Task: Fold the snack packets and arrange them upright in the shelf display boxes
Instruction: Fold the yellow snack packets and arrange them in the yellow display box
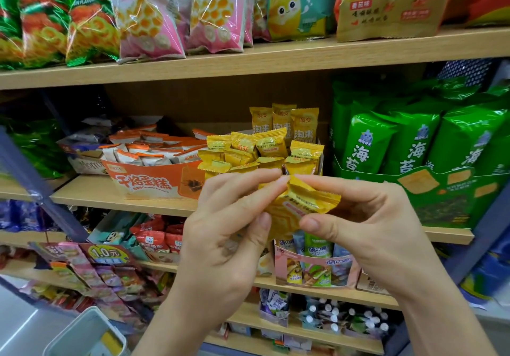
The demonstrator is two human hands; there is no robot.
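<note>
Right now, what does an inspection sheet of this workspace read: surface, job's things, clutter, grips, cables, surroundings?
Surface: wooden shelf, carrying display boxes.
Job's things: yellow packet held in front of the shelf; stocked packets upright in their box behind it.
Clutter: orange box, its packets lying loose.
Grips: left hand and right hand both pinch the yellow packet.
Cables: nothing seen.
Surroundings: green bags to the right, pink bags on the shelf above, white bin lower left.

Light wooden shelves [248,60] on blue-grey uprights [26,175], with perhaps pale floor [16,328] lower left.
</note>
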